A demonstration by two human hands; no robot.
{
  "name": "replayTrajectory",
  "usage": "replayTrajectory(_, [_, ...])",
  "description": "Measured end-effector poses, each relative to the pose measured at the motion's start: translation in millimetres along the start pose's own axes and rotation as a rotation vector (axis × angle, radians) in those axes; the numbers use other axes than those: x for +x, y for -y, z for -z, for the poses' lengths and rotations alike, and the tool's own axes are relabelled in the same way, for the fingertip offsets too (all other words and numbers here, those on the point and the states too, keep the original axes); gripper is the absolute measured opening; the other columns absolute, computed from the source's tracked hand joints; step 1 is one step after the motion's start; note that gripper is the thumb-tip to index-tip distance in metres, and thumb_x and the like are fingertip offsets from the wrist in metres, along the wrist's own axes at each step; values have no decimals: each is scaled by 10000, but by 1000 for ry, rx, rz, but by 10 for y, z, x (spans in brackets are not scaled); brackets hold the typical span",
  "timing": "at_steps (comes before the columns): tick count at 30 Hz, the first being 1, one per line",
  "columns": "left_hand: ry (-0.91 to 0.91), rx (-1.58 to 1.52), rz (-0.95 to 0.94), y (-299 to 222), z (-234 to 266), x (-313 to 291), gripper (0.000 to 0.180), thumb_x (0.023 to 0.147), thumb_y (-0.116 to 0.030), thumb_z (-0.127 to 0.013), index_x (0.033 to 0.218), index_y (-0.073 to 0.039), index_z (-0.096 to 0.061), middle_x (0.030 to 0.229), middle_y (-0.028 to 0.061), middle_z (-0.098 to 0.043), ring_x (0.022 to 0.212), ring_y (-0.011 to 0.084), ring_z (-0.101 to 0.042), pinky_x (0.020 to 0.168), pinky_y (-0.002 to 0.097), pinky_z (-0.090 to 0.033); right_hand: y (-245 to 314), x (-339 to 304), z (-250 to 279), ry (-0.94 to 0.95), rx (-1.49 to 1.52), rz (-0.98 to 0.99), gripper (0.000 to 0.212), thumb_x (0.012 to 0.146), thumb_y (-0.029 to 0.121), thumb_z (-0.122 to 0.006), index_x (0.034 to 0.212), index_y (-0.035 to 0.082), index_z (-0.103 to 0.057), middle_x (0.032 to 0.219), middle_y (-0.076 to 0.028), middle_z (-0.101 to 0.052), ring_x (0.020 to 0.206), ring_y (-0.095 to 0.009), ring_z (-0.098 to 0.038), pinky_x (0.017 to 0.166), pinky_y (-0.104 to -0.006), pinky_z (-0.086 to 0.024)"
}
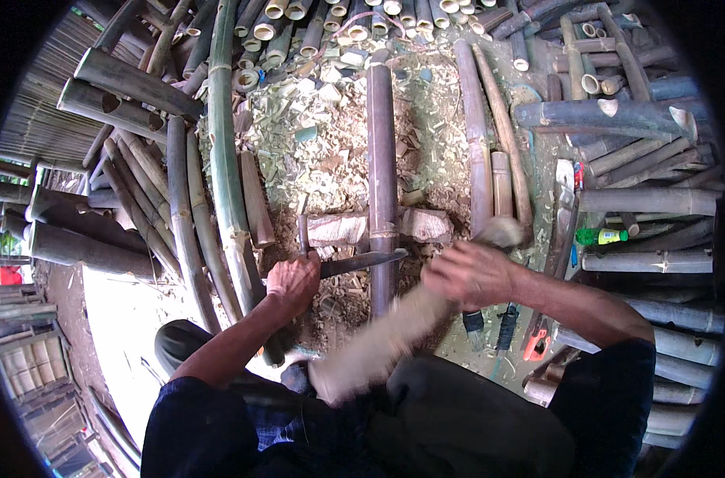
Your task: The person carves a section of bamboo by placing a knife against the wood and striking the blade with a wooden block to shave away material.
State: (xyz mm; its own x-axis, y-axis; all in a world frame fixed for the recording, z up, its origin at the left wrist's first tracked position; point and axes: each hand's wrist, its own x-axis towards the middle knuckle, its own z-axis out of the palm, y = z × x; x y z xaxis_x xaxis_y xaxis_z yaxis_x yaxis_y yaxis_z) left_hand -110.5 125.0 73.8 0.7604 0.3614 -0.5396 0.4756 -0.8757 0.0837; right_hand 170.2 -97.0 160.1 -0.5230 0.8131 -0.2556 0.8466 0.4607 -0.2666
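Note:
My left hand (293, 281) is closed round the grip of a long knife (354, 264). Its dark blade points right and crosses the brown bamboo pole (382, 151), which runs away from me through the middle of the head view. A pale wooden club (390, 338), smeared by motion, is gripped in my right hand (470, 275). The thick end hangs low near my lap, and the narrower end sticks out past my fist. Under the pole lies a notched wood block (337, 229). Beside my left hand stands a short thin stick (302, 233); its lower end is hidden.
Wood chips (314, 159) cover the ground ahead. A long green bamboo pole (221, 143) lies to the left, with shorter poles (475, 135) to the right. Cut bamboo is stacked all round. An orange-handled saw (537, 342) and a green-yellow bottle (609, 237) sit at right.

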Motion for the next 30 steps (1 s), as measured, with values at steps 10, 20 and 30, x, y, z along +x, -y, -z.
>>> replayTrajectory(10, [-119,-4,-7,94,-176,52,178,944,-99,-535,1084,6,-564,935,199,-700,851,330,-744,698,450,-608,-36,114,31,-40,-61,107,626,639,250,-823,1205,119,-590,1124,-93,-656,1082,-265,-656,896,-437,-554])
replayTrajectory(20, [-163,-22,-13,160,-270,66,149,941,-94,-537,1055,-2,-564,957,195,-698,881,330,-742,705,450,-610,-118,168,94,-67,7,105,531,708,212,-791,1196,92,-617,1170,-97,-652,1069,-301,-652,887,-442,-537])
replayTrajectory(30, [-175,-54,-10,204,-324,144,180,916,-91,-548,1076,-9,-559,968,216,-701,865,369,-734,726,486,-594,-120,181,-92,-177,-25,127,669,630,235,-852,1230,96,-592,1134,-129,-664,1040,-311,-665,886,-469,-560])
